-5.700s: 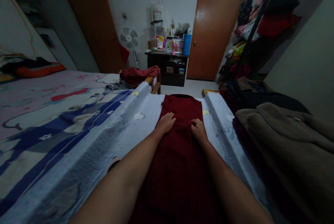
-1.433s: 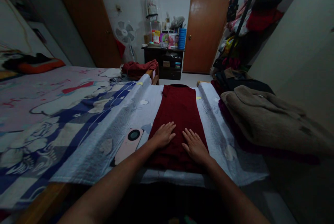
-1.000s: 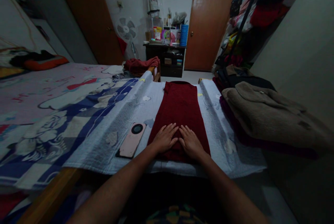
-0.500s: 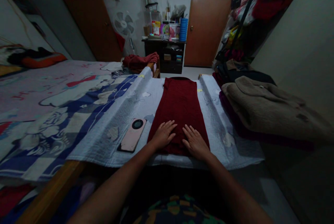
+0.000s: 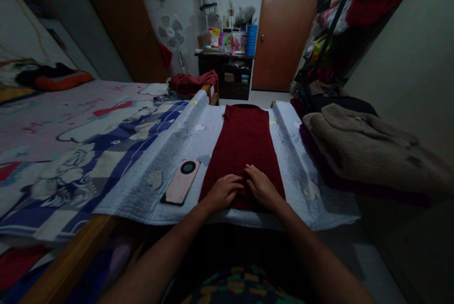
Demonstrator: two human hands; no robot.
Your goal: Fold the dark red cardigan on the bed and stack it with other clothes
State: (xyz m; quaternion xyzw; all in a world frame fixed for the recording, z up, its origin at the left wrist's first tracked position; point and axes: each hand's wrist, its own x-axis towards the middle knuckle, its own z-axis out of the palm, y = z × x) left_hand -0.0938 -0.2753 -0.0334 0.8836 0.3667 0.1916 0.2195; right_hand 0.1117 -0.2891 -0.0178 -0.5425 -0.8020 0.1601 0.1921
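A dark red garment [image 5: 248,141], folded into a long panel, lies on the pale blue quilted cloth [image 5: 142,190]. My left hand [image 5: 224,191] rests on the near left part of the garment, fingers pointing inward and slightly bent, holding nothing. Close by on the right, my right hand [image 5: 260,186] touches the same garment with its fingers extended toward the middle. A narrow gap separates the two hands. Left of the garment lies a pink phone [image 5: 181,183], its round camera ring facing up.
Folded clothes with a brown fuzzy coat [image 5: 358,145] on top are stacked at the right. A bed with a patterned blanket [image 5: 88,162] spreads to the left. Behind are a rust-red cloth [image 5: 193,84], a fan [image 5: 171,32] and a dark cabinet [image 5: 227,77].
Both hands have turned inward, and their fingers are less spread than before. They remain on the red garment. The camera view has shifted slightly.
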